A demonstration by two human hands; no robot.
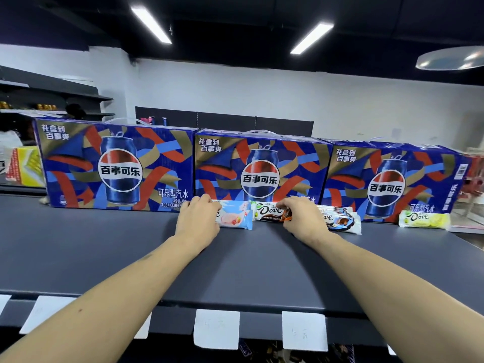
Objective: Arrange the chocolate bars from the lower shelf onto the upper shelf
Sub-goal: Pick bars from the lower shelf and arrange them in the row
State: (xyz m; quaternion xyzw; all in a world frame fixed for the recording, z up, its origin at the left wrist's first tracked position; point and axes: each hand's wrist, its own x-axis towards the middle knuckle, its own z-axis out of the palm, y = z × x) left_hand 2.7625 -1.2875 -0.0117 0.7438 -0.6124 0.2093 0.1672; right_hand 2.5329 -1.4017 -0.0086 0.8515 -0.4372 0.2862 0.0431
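On the dark upper shelf (104, 244), a row of chocolate bars lies in front of three blue cola boxes. My left hand (197, 218) rests on the left end of a pale blue and pink bar (234, 217). My right hand (301, 217) grips the right end of a dark brown Dove bar (268, 212). Just right of that hand lies a small stack of white and brown Dove bars (341, 221). A yellow-green Dove bar (424, 220) lies apart at the far right. Below the shelf edge, dark wrappers (264, 352) on the lower shelf are barely visible.
The three cola gift boxes (259, 169) stand as a wall along the back of the shelf. White price tags (216, 328) hang from the front edge. Another shelf unit (52, 95) and a yellow box (28, 166) stand at far left.
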